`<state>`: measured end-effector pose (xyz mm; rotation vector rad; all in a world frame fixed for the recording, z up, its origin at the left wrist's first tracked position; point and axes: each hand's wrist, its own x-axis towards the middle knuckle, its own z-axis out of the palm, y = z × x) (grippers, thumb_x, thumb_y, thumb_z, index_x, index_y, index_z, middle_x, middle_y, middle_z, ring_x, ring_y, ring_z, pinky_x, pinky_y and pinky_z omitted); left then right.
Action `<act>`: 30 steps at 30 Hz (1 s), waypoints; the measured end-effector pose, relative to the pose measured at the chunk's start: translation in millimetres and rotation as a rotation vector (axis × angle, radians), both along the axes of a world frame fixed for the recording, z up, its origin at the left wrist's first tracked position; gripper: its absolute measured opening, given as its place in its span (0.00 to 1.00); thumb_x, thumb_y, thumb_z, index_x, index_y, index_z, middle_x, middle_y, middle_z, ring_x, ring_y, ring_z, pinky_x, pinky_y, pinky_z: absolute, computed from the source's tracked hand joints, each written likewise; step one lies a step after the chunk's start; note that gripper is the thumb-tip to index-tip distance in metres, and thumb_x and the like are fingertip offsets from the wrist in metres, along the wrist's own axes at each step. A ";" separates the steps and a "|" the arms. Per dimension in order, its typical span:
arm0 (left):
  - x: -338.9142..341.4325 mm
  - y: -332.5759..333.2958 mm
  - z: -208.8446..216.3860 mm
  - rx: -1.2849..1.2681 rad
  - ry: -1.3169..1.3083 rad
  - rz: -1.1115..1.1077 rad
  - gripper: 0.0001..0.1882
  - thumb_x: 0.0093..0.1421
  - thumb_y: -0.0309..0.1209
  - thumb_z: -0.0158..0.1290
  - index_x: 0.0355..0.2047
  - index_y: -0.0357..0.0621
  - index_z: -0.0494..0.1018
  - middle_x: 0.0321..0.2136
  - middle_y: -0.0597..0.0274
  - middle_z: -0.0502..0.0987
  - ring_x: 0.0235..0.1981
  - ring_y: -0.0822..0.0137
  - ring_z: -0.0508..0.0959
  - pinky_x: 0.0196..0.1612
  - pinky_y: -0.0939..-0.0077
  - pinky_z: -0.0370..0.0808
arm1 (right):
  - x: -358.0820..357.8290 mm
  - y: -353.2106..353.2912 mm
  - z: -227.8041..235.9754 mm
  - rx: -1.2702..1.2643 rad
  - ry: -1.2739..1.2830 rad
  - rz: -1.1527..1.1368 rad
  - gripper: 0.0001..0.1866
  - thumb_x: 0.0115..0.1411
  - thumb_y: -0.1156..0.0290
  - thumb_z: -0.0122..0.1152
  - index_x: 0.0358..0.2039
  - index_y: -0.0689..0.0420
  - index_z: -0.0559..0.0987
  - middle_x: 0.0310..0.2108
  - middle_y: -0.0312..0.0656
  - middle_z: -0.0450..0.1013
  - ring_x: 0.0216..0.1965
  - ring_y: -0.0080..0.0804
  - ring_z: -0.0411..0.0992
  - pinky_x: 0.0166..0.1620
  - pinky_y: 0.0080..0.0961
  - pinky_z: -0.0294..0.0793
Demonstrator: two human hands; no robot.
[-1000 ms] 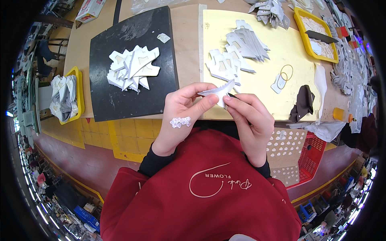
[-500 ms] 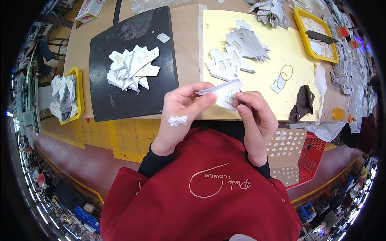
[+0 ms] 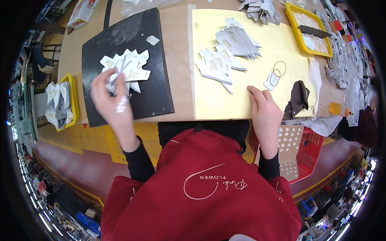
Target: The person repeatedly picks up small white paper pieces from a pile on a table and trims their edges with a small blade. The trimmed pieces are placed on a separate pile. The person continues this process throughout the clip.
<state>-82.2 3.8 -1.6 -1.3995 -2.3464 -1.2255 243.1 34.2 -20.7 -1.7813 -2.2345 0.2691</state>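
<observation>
My left hand (image 3: 110,96) is over the pile of white notched cut-out pieces (image 3: 134,72) on the black board (image 3: 152,96). Its thumb and finger close on a white cut-out piece (image 3: 124,64) at the top of this pile; motion smears the hand a little. A crumpled white patch sits near the thumb's base. Low over the yellow sheet (image 3: 221,104), my right hand (image 3: 265,106) is closed in a pinch. A small dark bit shows at its fingertips, too small to name. Fanned stacks of similar pieces (image 3: 215,66) lie left of that hand.
A yellow basket (image 3: 75,102) of pieces stands at left, and a yellow tray (image 3: 295,34) at the far right. Rubber bands (image 3: 277,72), a dark cloth (image 3: 297,98) and an orange-yellow bottle (image 3: 337,109) lie rightward. A red crate (image 3: 311,148) sits below the table.
My left hand has gone left with the white piece, from in front of me to the pile on the black board. The right hand has let go of that piece and come down slightly rightward.
</observation>
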 end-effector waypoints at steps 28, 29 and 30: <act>102.5 -0.9 17.2 -0.236 -1.378 -0.913 0.18 0.58 0.28 0.54 0.48 0.31 0.72 0.47 0.54 0.76 0.48 0.67 0.74 0.55 0.71 0.67 | -44.5 -9.7 29.2 -0.870 1.665 -0.070 0.05 0.60 0.76 0.62 0.30 0.61 0.74 0.27 0.29 0.67 0.25 0.12 0.58 0.28 0.12 0.58; 103.7 -1.7 16.1 -0.244 -1.450 -0.919 0.19 0.58 0.28 0.54 0.48 0.31 0.72 0.47 0.53 0.75 0.49 0.66 0.73 0.56 0.71 0.66 | -46.1 -10.0 28.2 -0.885 1.689 -0.085 0.05 0.60 0.76 0.61 0.31 0.60 0.73 0.28 0.30 0.67 0.26 0.12 0.58 0.29 0.12 0.58; 104.4 -2.6 15.5 -0.252 -1.519 -0.920 0.20 0.58 0.29 0.53 0.49 0.31 0.71 0.48 0.52 0.74 0.50 0.65 0.73 0.56 0.70 0.66 | -51.7 -11.3 29.4 -0.820 1.688 -0.100 0.06 0.60 0.76 0.61 0.33 0.60 0.72 0.29 0.30 0.67 0.27 0.12 0.59 0.29 0.11 0.58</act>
